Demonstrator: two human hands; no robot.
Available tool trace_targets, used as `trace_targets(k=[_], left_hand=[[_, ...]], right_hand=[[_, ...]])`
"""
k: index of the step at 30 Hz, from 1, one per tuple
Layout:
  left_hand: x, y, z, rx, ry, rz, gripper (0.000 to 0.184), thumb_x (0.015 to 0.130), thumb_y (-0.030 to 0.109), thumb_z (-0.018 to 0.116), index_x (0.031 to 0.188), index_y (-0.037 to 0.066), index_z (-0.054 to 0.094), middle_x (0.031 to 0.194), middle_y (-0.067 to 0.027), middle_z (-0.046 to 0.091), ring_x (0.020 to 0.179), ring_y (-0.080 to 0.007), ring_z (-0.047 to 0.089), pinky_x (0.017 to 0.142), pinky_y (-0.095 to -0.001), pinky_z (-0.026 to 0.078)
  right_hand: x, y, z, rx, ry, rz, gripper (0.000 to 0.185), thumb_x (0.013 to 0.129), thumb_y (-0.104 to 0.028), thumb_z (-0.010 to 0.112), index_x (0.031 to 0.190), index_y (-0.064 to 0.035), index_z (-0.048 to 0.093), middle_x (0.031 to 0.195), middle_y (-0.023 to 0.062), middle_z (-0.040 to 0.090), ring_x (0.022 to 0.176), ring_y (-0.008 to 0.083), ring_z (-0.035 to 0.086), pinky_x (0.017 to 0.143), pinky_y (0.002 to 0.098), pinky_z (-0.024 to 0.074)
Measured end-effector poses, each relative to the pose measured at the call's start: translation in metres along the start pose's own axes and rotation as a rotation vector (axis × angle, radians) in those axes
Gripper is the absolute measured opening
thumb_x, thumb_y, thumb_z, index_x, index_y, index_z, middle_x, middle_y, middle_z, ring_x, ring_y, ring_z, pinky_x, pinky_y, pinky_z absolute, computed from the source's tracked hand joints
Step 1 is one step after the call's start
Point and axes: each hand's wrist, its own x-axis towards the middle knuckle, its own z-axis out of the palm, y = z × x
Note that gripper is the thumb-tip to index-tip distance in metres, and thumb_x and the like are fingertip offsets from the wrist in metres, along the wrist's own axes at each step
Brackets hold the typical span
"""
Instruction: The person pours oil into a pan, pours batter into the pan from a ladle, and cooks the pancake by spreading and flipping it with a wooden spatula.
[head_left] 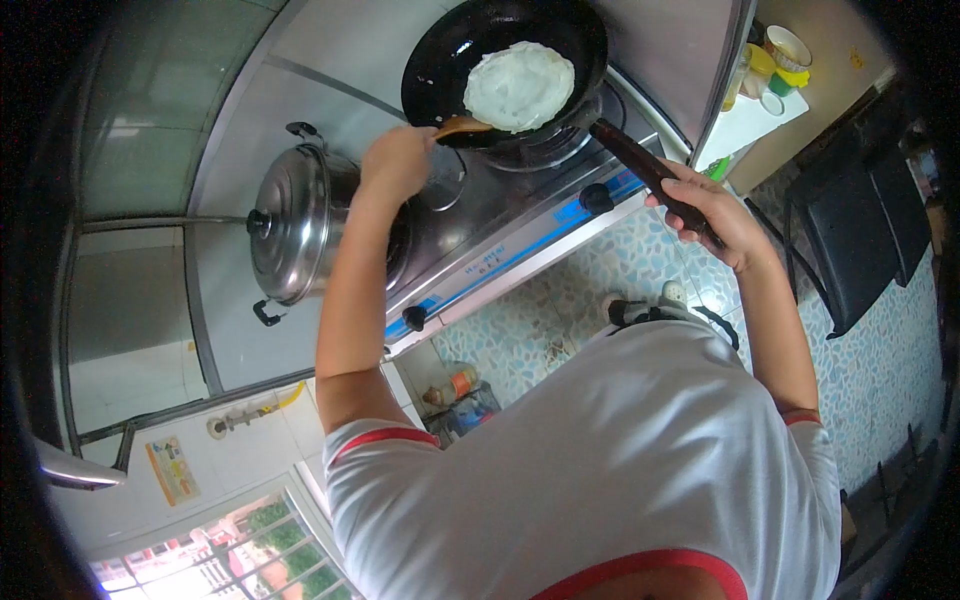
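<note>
"What are the hands doing?"

"I have the left hand (395,163) closed around a wooden spatula (463,126), its tip inside the wok (432,80). The right hand (712,212) grips the wok's dark handle (645,165)."

"And in the wok?"

"A flat white round of food (520,87), above the stove's (470,215) right burner."

"Other containers?"

"A lidded steel pot (290,225) at left; I can't see inside, and the left forearm hides part of it. Far right, a bowl (788,47) and jars crowd a white desk (750,125)."

"Obstacles?"

"A black chair (855,240), right of the right arm."
</note>
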Motion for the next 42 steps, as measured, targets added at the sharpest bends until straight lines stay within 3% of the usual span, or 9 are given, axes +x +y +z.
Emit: trace_targets(k=[3, 9, 15, 18, 23, 30, 33, 36, 42], left_hand=[[-0.01, 0.021, 0.005, -0.086, 0.018, 0.106, 0.027, 0.088, 0.023, 0.044, 0.11, 0.016, 0.058, 0.09, -0.02, 0.058, 0.084, -0.0375, 0.056, 0.073, -0.0441, 0.044], [-0.006, 0.011, 0.005, -0.034, -0.007, -0.017, 0.028, 0.088, 0.025, 0.043, 0.109, 0.013, 0.058, 0.092, -0.0206, 0.059, 0.086, -0.0367, 0.056, 0.076, -0.0434, 0.043], [-0.018, -0.014, -0.027, -0.216, -0.004, 0.13, 0.031, 0.087, 0.026, 0.04, 0.109, 0.013, 0.059, 0.099, -0.0175, 0.059, 0.092, -0.0339, 0.055, 0.08, -0.0407, 0.043], [0.001, -0.003, -0.041, -0.21, 0.044, 0.007, 0.032, 0.088, 0.028, 0.039, 0.109, 0.013, 0.059, 0.099, -0.0176, 0.059, 0.093, -0.0333, 0.055, 0.08, -0.0404, 0.043], [0.08, 0.006, 0.015, -0.175, 0.282, -0.022, 0.03, 0.087, 0.025, 0.039, 0.107, 0.014, 0.059, 0.095, -0.0176, 0.06, 0.089, -0.0351, 0.056, 0.077, -0.0432, 0.044], [0.057, 0.015, 0.015, -0.029, 0.032, -0.083, 0.029, 0.087, 0.028, 0.043, 0.111, 0.019, 0.058, 0.096, -0.0157, 0.06, 0.089, -0.0339, 0.057, 0.078, -0.0415, 0.045], [0.027, 0.008, -0.006, 0.04, -0.061, -0.046, 0.028, 0.087, 0.025, 0.044, 0.11, 0.019, 0.058, 0.096, -0.0161, 0.06, 0.088, -0.0339, 0.057, 0.075, -0.042, 0.045], [0.006, 0.012, -0.027, -0.012, -0.019, 0.032, 0.027, 0.087, 0.023, 0.045, 0.109, 0.017, 0.059, 0.094, -0.0172, 0.06, 0.087, -0.034, 0.057, 0.073, -0.0421, 0.044], [0.041, 0.033, 0.014, -0.123, 0.098, 0.103, 0.026, 0.087, 0.023, 0.045, 0.107, 0.016, 0.06, 0.095, -0.0171, 0.06, 0.089, -0.0335, 0.057, 0.075, -0.0404, 0.044]], right_hand=[[0.001, 0.0, 0.0, -0.001, -0.014, -0.004, 0.053, 0.086, -0.019, 0.051, 0.132, -0.0023, 0.031, 0.085, 0.0042, 0.053, 0.057, 0.0038, 0.044, 0.04, 0.0133, 0.0348], [0.001, 0.003, -0.003, -0.003, -0.007, -0.009, 0.056, 0.085, -0.019, 0.052, 0.133, -0.0019, 0.028, 0.085, 0.0047, 0.054, 0.057, 0.0045, 0.044, 0.039, 0.0142, 0.0344], [0.003, 0.004, -0.006, 0.043, -0.04, -0.008, 0.057, 0.085, -0.019, 0.053, 0.133, -0.0019, 0.027, 0.085, 0.0051, 0.054, 0.057, 0.0057, 0.045, 0.039, 0.0148, 0.0345], [0.002, 0.001, -0.005, 0.031, -0.052, 0.0, 0.056, 0.085, -0.018, 0.053, 0.133, -0.0023, 0.028, 0.085, 0.005, 0.054, 0.057, 0.0059, 0.045, 0.039, 0.0151, 0.0342], [0.002, 0.002, -0.004, 0.031, -0.029, -0.001, 0.056, 0.085, -0.018, 0.052, 0.133, -0.0026, 0.028, 0.085, 0.005, 0.054, 0.057, 0.0059, 0.045, 0.039, 0.0153, 0.0337], [0.003, 0.003, -0.007, 0.019, -0.031, 0.002, 0.057, 0.085, -0.018, 0.053, 0.133, -0.0025, 0.027, 0.087, 0.0056, 0.055, 0.057, 0.0059, 0.045, 0.04, 0.0153, 0.035], [0.004, 0.005, -0.007, 0.018, -0.015, -0.01, 0.048, 0.085, -0.019, 0.053, 0.127, -0.0028, 0.036, 0.084, 0.004, 0.058, 0.055, 0.0043, 0.047, 0.039, 0.0151, 0.0358], [0.005, 0.005, -0.008, 0.014, -0.02, -0.007, 0.049, 0.085, -0.019, 0.053, 0.127, -0.0029, 0.036, 0.083, 0.0036, 0.059, 0.055, 0.0041, 0.047, 0.039, 0.0153, 0.036], [0.003, 0.002, -0.006, 0.011, -0.034, 0.0, 0.057, 0.085, -0.017, 0.052, 0.134, -0.0024, 0.026, 0.086, 0.0062, 0.056, 0.057, 0.006, 0.045, 0.04, 0.0154, 0.0352]])
